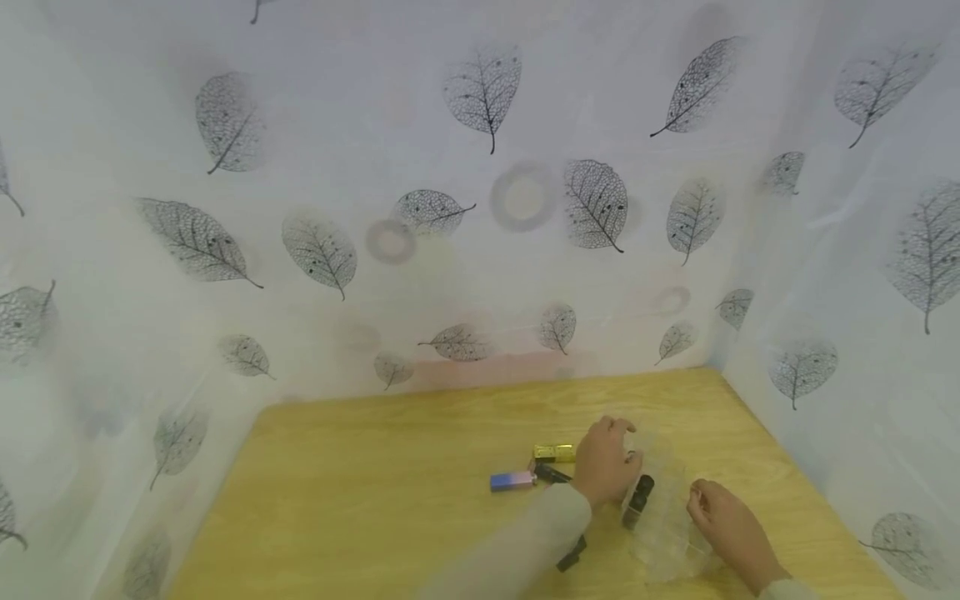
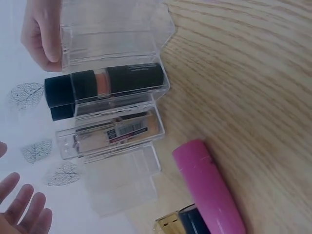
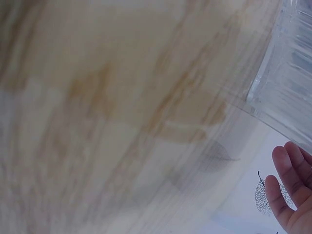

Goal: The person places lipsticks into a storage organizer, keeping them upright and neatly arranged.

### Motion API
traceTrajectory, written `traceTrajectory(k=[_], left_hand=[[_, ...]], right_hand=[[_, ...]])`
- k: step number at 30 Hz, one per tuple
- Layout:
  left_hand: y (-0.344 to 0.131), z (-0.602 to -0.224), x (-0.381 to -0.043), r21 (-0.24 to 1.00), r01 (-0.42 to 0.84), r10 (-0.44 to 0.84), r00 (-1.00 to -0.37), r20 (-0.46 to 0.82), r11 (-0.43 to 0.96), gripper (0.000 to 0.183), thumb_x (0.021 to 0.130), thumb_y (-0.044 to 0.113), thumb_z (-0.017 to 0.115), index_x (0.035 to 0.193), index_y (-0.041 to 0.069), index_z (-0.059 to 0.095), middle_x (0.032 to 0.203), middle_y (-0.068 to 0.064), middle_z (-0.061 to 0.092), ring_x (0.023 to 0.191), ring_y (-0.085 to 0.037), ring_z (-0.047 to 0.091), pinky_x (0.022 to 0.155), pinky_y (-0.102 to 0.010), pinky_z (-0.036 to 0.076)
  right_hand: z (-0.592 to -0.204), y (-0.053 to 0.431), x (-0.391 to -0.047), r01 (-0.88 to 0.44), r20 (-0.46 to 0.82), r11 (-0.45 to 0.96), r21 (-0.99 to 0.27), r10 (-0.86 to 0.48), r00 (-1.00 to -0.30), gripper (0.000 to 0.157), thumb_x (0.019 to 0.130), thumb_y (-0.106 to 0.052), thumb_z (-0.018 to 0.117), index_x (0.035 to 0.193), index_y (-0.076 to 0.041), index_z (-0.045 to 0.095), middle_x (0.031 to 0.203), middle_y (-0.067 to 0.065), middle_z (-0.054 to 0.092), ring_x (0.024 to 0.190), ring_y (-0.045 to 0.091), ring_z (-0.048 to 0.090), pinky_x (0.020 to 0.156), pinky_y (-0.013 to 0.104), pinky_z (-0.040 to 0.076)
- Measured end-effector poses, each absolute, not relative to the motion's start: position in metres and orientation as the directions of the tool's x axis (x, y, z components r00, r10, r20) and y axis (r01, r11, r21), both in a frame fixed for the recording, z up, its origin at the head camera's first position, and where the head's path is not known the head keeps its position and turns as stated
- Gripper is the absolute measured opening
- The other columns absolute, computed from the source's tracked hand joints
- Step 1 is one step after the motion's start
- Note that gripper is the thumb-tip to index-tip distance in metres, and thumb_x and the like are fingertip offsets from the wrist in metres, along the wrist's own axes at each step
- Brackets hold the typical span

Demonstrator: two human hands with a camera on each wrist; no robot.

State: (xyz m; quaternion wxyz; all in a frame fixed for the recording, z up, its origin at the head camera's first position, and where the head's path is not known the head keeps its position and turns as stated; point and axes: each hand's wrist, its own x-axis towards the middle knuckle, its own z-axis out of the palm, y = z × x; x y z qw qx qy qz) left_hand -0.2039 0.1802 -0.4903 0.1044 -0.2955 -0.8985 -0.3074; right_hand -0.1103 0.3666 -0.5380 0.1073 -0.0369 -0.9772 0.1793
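Observation:
A clear plastic lipstick organizer (image 1: pixel 660 542) stands at the right part of the table. Black lipstick tubes (image 1: pixel 639 500) sit in one of its slots; the left wrist view shows them beside a see-through tube with a barcode label (image 2: pixel 127 133) in another slot. My left hand (image 1: pixel 603 462) is at the organizer's far left side, its fingers (image 2: pixel 24 209) spread with nothing visible between them. On the near right side is my right hand (image 1: pixel 731 521), close to the organizer's edge. Its fingers (image 3: pixel 292 170) are loosely bent; whether they touch the edge is unclear.
Left of the organizer lie a gold tube (image 1: pixel 553 453), a blue-and-pink tube (image 1: pixel 512 481) and black tubes (image 1: pixel 572 554). A magenta tube (image 2: pixel 209 187) shows in the left wrist view. A leaf-patterned curtain (image 1: pixel 450 275) surrounds the wooden table (image 1: pixel 337 500).

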Motion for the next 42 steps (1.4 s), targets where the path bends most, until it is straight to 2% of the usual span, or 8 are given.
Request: traceTrajectory(k=[9,15,20,26,31,35,42], left_hand=[[0.156,-0.467,-0.202,0.418,0.658,0.541,-0.753,0.376,0.626,0.031,0.087,0.034,0.062,0.115,0.022,0.06,0.106,0.005,0.061,0.086,-0.003,0.055,0.066,-0.009,0.042],[0.134,-0.46,-0.209,0.328,0.746,0.604,-0.664,0.441,0.58,0.028,0.086,0.03,0.063,0.113,0.02,0.061,0.106,0.004,0.063,0.085,-0.005,0.058,0.065,-0.008,0.043],[0.118,-0.46,-0.213,0.272,0.793,0.658,-0.605,0.449,0.545,0.025,0.087,0.029,0.062,0.11,0.018,0.062,0.101,0.003,0.062,0.086,-0.006,0.058,0.071,-0.01,0.046],[0.106,-0.465,-0.213,0.139,0.854,0.766,-0.513,0.387,0.501,0.026,0.087,0.029,0.062,0.111,0.018,0.062,0.102,0.005,0.063,0.087,-0.005,0.058,0.076,-0.012,0.047],[0.099,-0.473,-0.208,0.03,0.9,0.862,-0.425,0.276,0.434,0.029,0.086,0.029,0.064,0.114,0.021,0.061,0.104,0.008,0.062,0.084,0.0,0.056,0.074,-0.008,0.045],[0.097,-0.486,-0.206,0.014,0.911,0.891,-0.406,0.205,0.412,0.033,0.084,0.032,0.066,0.115,0.023,0.059,0.103,0.009,0.06,0.084,0.001,0.054,0.075,-0.009,0.044],[0.095,-0.508,-0.208,-0.039,0.923,0.903,-0.365,0.226,0.382,0.033,0.084,0.037,0.067,0.113,0.023,0.06,0.099,0.009,0.062,0.085,-0.001,0.055,0.077,-0.012,0.045]], right_hand=[[-0.538,0.366,-0.112,0.037,0.186,0.935,-0.354,0.109,-0.977,0.018,0.09,-0.013,0.049,0.088,-0.001,0.062,0.074,0.001,0.059,0.067,0.01,0.052,0.057,0.026,0.047],[-0.536,0.365,-0.112,0.027,0.207,0.94,-0.341,0.103,-0.973,0.016,0.089,-0.012,0.05,0.086,-0.001,0.062,0.073,0.001,0.059,0.065,0.01,0.052,0.057,0.026,0.047],[-0.539,0.366,-0.111,0.033,0.21,0.94,-0.339,0.109,-0.972,0.015,0.089,-0.012,0.05,0.085,-0.002,0.061,0.073,0.001,0.058,0.066,0.011,0.052,0.057,0.028,0.047],[-0.541,0.367,-0.11,0.025,0.234,0.942,-0.335,0.109,-0.966,0.014,0.088,-0.011,0.052,0.085,-0.002,0.062,0.072,0.0,0.058,0.064,0.01,0.051,0.056,0.026,0.046],[-0.541,0.367,-0.11,0.014,0.234,0.94,-0.34,0.099,-0.967,0.014,0.089,-0.011,0.052,0.086,-0.002,0.062,0.072,0.0,0.057,0.064,0.01,0.05,0.055,0.025,0.045],[-0.54,0.367,-0.11,0.015,0.225,0.943,-0.333,0.095,-0.97,0.014,0.09,-0.012,0.052,0.085,-0.003,0.061,0.072,-0.001,0.057,0.064,0.009,0.05,0.055,0.025,0.045],[-0.54,0.367,-0.111,0.02,0.217,0.943,-0.333,0.097,-0.971,0.015,0.09,-0.012,0.052,0.087,-0.002,0.061,0.072,0.0,0.057,0.064,0.009,0.05,0.055,0.025,0.045]])
